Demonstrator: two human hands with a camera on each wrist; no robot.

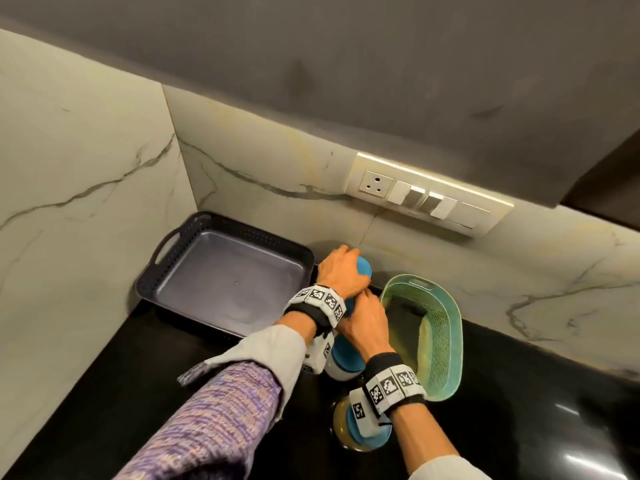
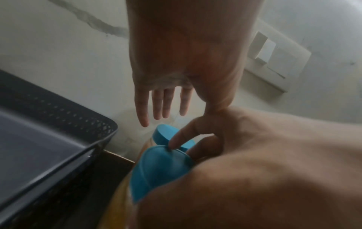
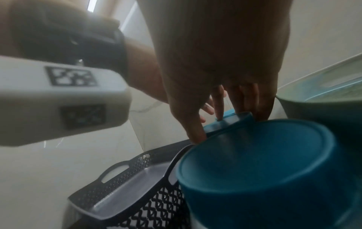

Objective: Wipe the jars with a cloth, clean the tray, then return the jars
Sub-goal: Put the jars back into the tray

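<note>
Dark perforated plastic tray sits empty; 4 blue-lidded jars stand just right of it, none returned, no cloth in view. Left hand, fingers straight, reaches the far jar; right hand fingers the next lid

Blue-lidded jars beside empty tray

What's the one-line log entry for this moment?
left hand: over far jar lid, fingers straight | right hand: fingertips on next jar lid | tray: no jars in it | cloth: not visible
</note>
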